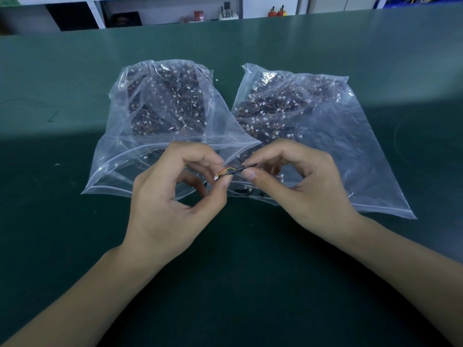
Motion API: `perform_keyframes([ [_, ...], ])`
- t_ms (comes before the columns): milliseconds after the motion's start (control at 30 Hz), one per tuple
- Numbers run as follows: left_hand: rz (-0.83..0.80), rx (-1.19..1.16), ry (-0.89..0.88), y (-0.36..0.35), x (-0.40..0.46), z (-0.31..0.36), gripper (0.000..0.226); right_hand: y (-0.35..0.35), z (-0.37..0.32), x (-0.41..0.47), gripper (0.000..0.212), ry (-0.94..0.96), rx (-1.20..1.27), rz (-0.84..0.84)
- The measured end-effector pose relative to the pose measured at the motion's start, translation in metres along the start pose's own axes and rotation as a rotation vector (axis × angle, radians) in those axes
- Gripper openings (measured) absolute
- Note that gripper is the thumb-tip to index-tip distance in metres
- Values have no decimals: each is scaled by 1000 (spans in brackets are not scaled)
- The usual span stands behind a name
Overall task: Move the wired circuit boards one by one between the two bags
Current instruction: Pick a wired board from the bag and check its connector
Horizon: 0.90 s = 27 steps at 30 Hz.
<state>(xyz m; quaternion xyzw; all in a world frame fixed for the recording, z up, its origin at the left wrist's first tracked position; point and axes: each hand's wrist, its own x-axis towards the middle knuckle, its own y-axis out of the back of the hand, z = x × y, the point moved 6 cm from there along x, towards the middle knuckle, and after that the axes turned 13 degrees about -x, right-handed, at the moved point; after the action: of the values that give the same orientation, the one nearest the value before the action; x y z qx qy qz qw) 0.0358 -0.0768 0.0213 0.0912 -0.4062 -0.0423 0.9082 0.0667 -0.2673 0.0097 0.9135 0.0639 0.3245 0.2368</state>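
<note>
Tabletop: a dark green mat (pixel 75 171) is seen across the whole view, with a brighter band of light lying across its middle.
Room: white shelving (pixel 97 13) is seen along the far edge; two small red bottles (pixel 275 11) and other small items are stood there, too blurred to be named.
Bags: two clear zip bags are counted, laid side by side and touching near their mouths; the left bag (pixel 125 156) and the right bag (pixel 350 151) are each filled with many dark boards with white connectors, too many to be counted.
Circuit board: one wired circuit board (pixel 240 169) is held above the bag mouths, between both hands; its red and yellow wires (pixel 226 170) are curved to a small white plug.
Left hand: the left hand (pixel 172 204) is narrowed, its thumb and fingertips pinched on the wire end.
Right hand: the right hand (pixel 300 186) is narrowed, its thumb and forefinger pinched on the board's dark end.
Hands counted: two, both bare.
</note>
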Motion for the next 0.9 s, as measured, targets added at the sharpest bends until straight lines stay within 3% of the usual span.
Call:
perform_keyframes([
  [900,-43,50,-12,0,0,1,36,-5,-3,-2,5,46,-24,-59],
])
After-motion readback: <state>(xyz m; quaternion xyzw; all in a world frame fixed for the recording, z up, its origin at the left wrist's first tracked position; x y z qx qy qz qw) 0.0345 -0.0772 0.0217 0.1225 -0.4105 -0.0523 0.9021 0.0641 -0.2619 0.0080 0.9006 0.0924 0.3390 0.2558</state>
